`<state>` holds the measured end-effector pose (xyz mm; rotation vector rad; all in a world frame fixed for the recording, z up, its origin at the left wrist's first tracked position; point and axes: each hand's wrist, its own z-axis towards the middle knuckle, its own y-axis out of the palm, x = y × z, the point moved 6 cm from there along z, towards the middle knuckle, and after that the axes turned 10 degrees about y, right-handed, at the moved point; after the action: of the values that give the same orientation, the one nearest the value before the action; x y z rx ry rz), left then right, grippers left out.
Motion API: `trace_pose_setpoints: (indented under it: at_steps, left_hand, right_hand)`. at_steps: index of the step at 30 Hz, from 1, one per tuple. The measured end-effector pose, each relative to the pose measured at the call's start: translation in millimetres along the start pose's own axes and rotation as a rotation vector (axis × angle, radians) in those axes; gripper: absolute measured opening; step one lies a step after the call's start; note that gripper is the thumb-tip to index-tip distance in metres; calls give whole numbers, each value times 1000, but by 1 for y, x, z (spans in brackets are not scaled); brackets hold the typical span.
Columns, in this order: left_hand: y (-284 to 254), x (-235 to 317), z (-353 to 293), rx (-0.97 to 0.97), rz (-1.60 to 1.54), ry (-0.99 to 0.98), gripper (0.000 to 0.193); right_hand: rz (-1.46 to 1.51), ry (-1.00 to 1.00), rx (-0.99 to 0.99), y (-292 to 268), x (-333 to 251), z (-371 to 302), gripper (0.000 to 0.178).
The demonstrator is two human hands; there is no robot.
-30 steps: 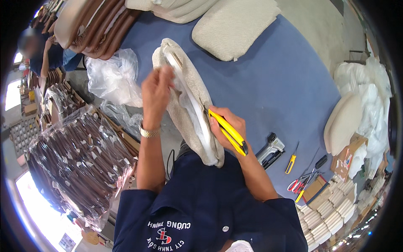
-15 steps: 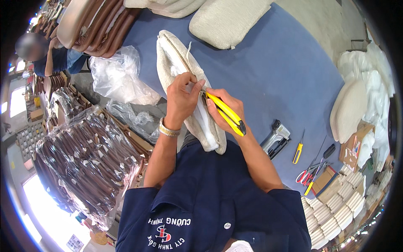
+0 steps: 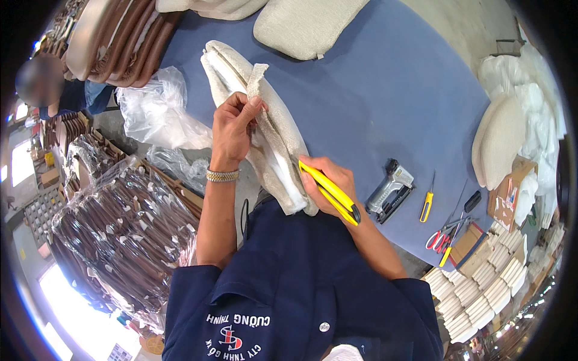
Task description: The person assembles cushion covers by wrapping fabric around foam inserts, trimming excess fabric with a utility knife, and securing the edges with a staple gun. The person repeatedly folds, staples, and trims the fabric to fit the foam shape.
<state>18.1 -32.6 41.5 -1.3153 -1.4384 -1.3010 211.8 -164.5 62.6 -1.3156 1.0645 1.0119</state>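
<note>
Since the earlier frame, our left hand point(image 3: 233, 133) had moved away from the yellow cutter point(image 3: 330, 191), lifting a fabric strip point(image 3: 257, 78) into view, while our right hand point(image 3: 335, 179) had slid slightly nearer our body. The beige cushion point(image 3: 288, 133) lay lengthwise before us, its near end by our dark shirt point(image 3: 289, 271) and its far end over the edge of the blue table point(image 3: 385, 102). A white lining point(image 3: 292, 194) showed along its open side. Our left thumb and fingers pinched the strip; our right fingers were wrapped around the cutter. We could not tell whether the blade touched the cloth. As we judged it, good cutting here called for a taut strip, a shallow blade clear of the lining, and left fingers out of its line. Farther out on the table, the grey staple gun point(image 3: 391, 191) and yellow screwdriver point(image 3: 427, 206) lay to our right, well apart from the cutting.
</note>
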Motion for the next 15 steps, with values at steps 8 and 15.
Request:
trace_pose_setpoints:
  at_steps: [8,15]
  left_hand:
    - [35,14,18,-304,-261,79,17]
    - [38,-4,30,-345,-420,112,16]
  right_hand:
    - [-5,30,-19,-9,1,-32,24]
    - [-16,113,2,-23,8,-51,25]
